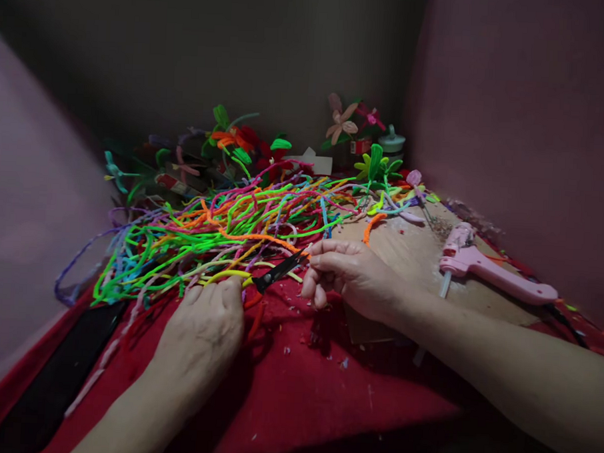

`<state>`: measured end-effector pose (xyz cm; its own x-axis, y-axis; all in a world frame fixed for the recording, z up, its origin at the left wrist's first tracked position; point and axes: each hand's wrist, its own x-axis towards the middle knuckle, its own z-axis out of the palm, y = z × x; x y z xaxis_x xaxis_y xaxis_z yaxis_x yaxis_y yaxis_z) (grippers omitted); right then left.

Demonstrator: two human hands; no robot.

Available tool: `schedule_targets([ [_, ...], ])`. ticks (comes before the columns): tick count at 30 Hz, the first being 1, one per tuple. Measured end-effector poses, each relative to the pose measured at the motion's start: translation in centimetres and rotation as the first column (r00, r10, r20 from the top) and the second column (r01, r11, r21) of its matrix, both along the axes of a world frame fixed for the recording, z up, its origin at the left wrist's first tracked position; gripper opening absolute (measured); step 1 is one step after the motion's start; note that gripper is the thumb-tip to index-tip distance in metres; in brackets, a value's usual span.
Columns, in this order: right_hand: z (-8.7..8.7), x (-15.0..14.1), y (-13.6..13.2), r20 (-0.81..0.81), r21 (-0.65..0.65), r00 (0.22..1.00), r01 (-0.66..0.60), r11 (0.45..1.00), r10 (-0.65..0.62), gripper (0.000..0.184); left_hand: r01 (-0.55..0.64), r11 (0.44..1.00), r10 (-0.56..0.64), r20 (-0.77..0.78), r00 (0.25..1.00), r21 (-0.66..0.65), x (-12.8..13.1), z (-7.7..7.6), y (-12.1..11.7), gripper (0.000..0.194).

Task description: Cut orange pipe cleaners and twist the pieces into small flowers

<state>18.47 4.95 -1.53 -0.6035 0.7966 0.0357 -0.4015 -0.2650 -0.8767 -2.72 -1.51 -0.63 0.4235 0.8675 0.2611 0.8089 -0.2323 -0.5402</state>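
My left hand (pixel 202 335) is closed around the yellow and red handles of a pair of scissors (pixel 277 272). The dark blades point right, toward the fingertips of my right hand (pixel 347 275). Thumb and forefinger of that hand pinch the end of an orange pipe cleaner (pixel 261 237), right at the blade tips. From there the orange strand runs left over a big tangled heap of multicoloured pipe cleaners (pixel 191 238). Whether the blades touch the strand is hard to make out.
To the right, a pink glue gun (pixel 495 268) lies on a cardboard sheet (pixel 406 248). Finished pipe-cleaner flowers (pixel 342 121) stand at the back by the wall. A black flat object (pixel 70 370) lies on the left of the red cloth (pixel 294 400), which has small scraps scattered on it.
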Motion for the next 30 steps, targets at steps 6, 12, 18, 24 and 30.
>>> schedule_targets([
  [6,-0.04,-0.01,-0.16,0.006,0.009,1.0,0.003,1.0,-0.003,0.004,-0.015,1.0,0.016,-0.024,1.0,0.018,0.2,-0.04,-0.06,0.02],
  [12,0.13,0.01,-0.27,0.04,0.018,0.999,0.009,1.0,-0.01,0.007,-0.009,0.998,0.014,-0.073,0.997,0.066,0.55,0.24,-0.33,0.02],
  [18,-0.05,-0.04,-0.24,0.072,0.01,0.997,0.006,1.0,-0.007,0.009,0.018,0.993,-0.007,-0.097,0.995,0.119,0.67,-0.01,-0.36,0.018],
  [24,-0.02,-0.04,-0.28,0.08,-0.014,0.997,-0.001,1.0,0.002,0.005,-0.01,0.997,0.016,-0.085,0.996,0.073,0.7,-0.12,-0.29,0.019],
  [30,0.02,-0.03,-0.31,0.076,-0.008,0.997,-0.006,1.0,0.007,0.005,-0.005,0.999,0.01,-0.086,0.996,0.054,0.62,-0.29,-0.18,0.022],
])
